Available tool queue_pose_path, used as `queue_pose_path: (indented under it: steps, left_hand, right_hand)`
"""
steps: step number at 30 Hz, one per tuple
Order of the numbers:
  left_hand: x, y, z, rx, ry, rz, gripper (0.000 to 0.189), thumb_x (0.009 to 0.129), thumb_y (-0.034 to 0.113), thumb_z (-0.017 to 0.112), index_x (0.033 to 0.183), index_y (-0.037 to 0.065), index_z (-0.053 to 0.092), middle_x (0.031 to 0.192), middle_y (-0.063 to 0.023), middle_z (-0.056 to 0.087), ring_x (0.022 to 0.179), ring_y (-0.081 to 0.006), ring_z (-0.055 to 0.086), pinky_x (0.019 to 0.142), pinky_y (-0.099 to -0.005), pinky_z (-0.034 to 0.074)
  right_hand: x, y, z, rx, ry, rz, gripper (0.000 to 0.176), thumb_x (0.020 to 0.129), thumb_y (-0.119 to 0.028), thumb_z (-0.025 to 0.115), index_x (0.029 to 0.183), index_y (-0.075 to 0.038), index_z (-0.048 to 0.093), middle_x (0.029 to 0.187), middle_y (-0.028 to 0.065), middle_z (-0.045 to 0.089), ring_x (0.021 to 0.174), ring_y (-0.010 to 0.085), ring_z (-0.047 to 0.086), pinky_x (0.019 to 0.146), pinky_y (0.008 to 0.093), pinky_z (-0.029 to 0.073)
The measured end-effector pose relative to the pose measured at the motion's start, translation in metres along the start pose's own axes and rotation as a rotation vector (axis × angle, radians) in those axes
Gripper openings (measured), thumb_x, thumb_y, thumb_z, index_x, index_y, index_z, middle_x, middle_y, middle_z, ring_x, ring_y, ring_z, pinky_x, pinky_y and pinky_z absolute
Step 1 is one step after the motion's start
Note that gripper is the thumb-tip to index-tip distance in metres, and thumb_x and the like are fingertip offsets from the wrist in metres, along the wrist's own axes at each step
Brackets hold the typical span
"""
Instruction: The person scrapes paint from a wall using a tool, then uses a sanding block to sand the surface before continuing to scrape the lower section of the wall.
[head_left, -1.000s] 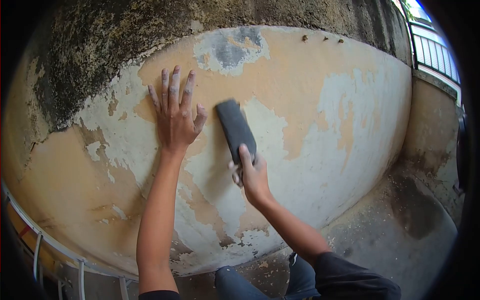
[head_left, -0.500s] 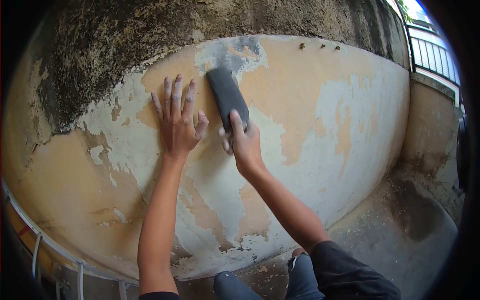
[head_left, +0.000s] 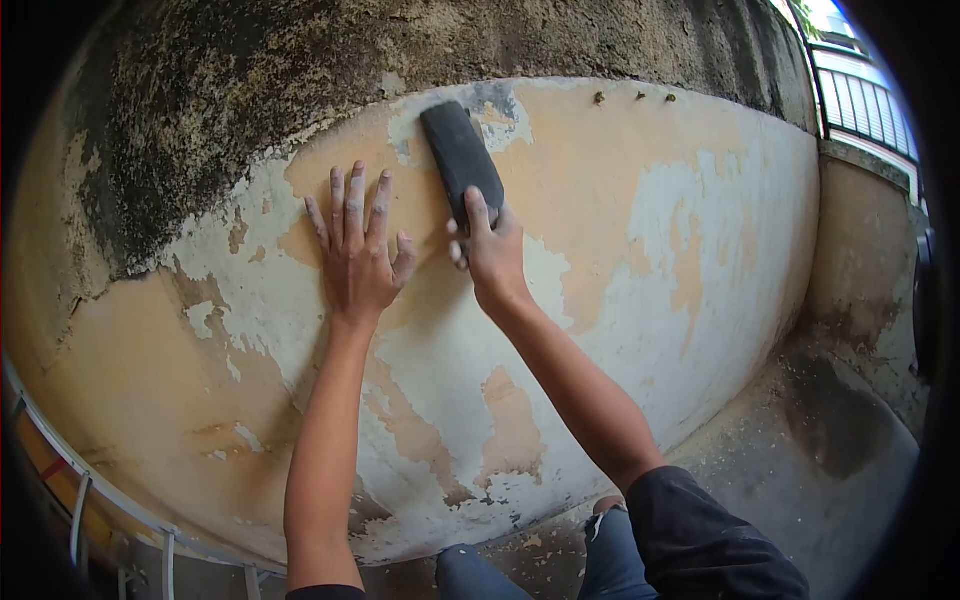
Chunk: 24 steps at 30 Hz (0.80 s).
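My right hand [head_left: 490, 246] grips a long, dark grey sanding block [head_left: 462, 160], with the thumb along its near end and the fingers curled behind. The block lies tilted against the upper part of a peeling wall [head_left: 600, 190]; its working face is hidden. To the left of it, my left hand [head_left: 359, 240] rests flat on the wall, fingers spread, holding nothing. Pale dust coats the fingers of both hands. Around them the wall shows patches of peach paint and whitish, bared surface.
Rough, blackened masonry [head_left: 300, 60] runs above the painted part. A metal ladder [head_left: 120, 508] lies along the lower left. Three small rusty stubs [head_left: 641, 96] stick out at upper right. Concrete floor [head_left: 740, 480] and a low side wall [head_left: 862, 240] are on the right.
My right hand has moved up the wall with the sanding block, which now reaches nearer the dark masonry. My left hand keeps its place on the wall.
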<state>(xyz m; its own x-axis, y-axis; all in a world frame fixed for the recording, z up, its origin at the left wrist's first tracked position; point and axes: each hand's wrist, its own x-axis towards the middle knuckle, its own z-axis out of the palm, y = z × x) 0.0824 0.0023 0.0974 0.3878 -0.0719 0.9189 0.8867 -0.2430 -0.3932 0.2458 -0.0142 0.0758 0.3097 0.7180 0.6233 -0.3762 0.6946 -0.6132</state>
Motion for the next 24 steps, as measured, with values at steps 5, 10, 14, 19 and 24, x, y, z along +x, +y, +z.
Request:
queue_pose_path:
  steps: [5, 10, 14, 19, 24]
  left_hand:
    - [0.001, 0.000, -0.001, -0.006, 0.013, 0.008, 0.065, 0.088, 0.036, 0.044, 0.150, 0.013, 0.041, 0.155, -0.0141, 0.034, 0.148, -0.0369, 0.024, 0.117, -0.0646, 0.010]
    - [0.001, -0.001, -0.001, 0.004, 0.004, 0.004, 0.068, 0.087, 0.035, 0.046, 0.151, 0.014, 0.039, 0.156, -0.0138, 0.034, 0.148, -0.0358, 0.024, 0.117, -0.0646, 0.010]
    - [0.001, 0.000, -0.001, -0.029, 0.019, 0.012, 0.066, 0.088, 0.035, 0.044, 0.151, 0.013, 0.039, 0.155, -0.0138, 0.034, 0.148, -0.0362, 0.024, 0.117, -0.0646, 0.010]
    - [0.001, 0.000, -0.001, -0.004, 0.000, 0.002, 0.067, 0.088, 0.035, 0.045, 0.151, 0.013, 0.039, 0.155, -0.0136, 0.034, 0.147, -0.0360, 0.025, 0.117, -0.0643, 0.010]
    - [0.001, 0.000, 0.000, 0.000, 0.008, 0.015, 0.067, 0.088, 0.036, 0.045, 0.150, 0.013, 0.040, 0.155, -0.0136, 0.034, 0.147, -0.0363, 0.025, 0.117, -0.0644, 0.011]
  right_hand:
    - [-0.033, 0.007, -0.018, -0.047, 0.016, 0.193, 0.037, 0.101, -0.039, 0.056, 0.101, -0.002, 0.052, 0.071, 0.0062, 0.060, 0.044, 0.0118, 0.053, 0.039, 0.0254, 0.039]
    - [0.000, 0.002, 0.001, -0.079, 0.049, -0.034, 0.037, 0.101, -0.038, 0.056, 0.100, -0.001, 0.052, 0.071, 0.0065, 0.061, 0.043, 0.0119, 0.052, 0.039, 0.0261, 0.039]
    - [-0.048, 0.013, -0.027, -0.082, 0.015, 0.175, 0.037, 0.101, -0.038, 0.056, 0.102, -0.002, 0.052, 0.072, 0.0066, 0.060, 0.044, 0.0119, 0.052, 0.038, 0.0259, 0.039]
    - [0.000, -0.003, -0.005, 0.041, 0.034, 0.061, 0.036, 0.102, -0.038, 0.054, 0.103, -0.002, 0.052, 0.073, 0.0070, 0.060, 0.045, 0.0124, 0.052, 0.038, 0.0265, 0.038]
    - [-0.035, 0.005, -0.024, -0.013, 0.015, 0.216, 0.036, 0.102, -0.040, 0.053, 0.103, -0.003, 0.052, 0.072, 0.0065, 0.059, 0.042, 0.0128, 0.051, 0.036, 0.0266, 0.037]
